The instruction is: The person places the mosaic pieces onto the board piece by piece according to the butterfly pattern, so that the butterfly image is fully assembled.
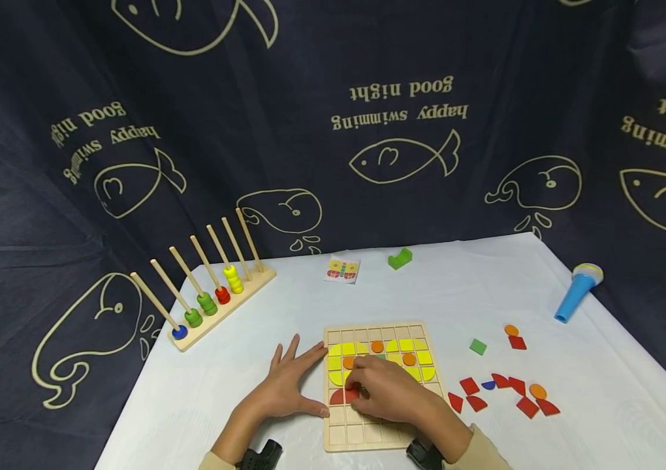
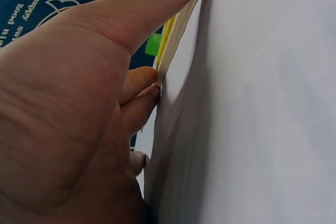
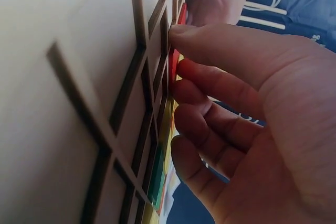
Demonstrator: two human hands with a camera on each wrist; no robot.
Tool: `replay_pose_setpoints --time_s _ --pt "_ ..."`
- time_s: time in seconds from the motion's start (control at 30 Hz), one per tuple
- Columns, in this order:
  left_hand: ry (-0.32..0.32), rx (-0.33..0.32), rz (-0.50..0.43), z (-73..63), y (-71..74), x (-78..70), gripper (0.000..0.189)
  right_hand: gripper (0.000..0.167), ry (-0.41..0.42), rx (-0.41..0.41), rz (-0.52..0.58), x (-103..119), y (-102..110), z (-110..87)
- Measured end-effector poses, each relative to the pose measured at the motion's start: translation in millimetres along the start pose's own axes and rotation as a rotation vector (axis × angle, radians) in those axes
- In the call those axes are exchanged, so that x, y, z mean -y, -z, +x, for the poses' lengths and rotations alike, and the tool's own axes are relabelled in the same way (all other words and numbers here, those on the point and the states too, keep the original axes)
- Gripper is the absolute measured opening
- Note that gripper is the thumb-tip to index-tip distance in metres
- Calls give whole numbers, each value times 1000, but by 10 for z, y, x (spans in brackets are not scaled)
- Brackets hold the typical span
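Note:
A wooden grid board [image 1: 371, 441] lies on the white table, its upper cells filled with yellow, orange and green tiles. My left hand [image 1: 286, 386] is spread along the board's left side. Its index fingertip and thumb tip rest at that edge, straight rather than curled. Over the board, my right hand [image 1: 388, 390] bends its fingers and pinches a red tile [image 1: 352, 395] low at a grid cell. In the right wrist view the thumb and index finger lie either side of this red tile [image 3: 173, 66]. A red rounded tile [image 1: 337, 397] sits in the cell to its left.
Loose red tiles [image 1: 469, 386], orange discs [image 1: 537, 391] and a green square [image 1: 478, 346] lie right of the board. A bead counting rack [image 1: 227, 307] stands at left. Farther back are a pattern card [image 1: 342, 270] and a green block [image 1: 400, 259]; a toy microphone [image 1: 577, 294] lies at right.

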State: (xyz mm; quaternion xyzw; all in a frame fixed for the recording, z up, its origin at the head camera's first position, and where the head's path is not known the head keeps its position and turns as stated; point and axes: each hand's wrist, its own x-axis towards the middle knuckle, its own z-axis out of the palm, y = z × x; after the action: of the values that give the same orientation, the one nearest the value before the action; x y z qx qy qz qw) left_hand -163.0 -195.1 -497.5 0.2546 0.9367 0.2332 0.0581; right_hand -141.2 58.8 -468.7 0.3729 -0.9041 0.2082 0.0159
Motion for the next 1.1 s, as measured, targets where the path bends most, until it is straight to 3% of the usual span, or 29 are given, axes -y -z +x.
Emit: replay_pose_setpoints --time_s 0.3,0.67,1.1 --pt "-18 -18 -6 -13 0 10 113 9 -17 -9 73 -79 84 -90" --pt "-19 -17 6 -11 -1 24 114 7 -68 -92 99 -344 313 -372" --pt "-14 -13 -20 -7 -13 19 113 11 -330 -127 23 -721 560 -744"
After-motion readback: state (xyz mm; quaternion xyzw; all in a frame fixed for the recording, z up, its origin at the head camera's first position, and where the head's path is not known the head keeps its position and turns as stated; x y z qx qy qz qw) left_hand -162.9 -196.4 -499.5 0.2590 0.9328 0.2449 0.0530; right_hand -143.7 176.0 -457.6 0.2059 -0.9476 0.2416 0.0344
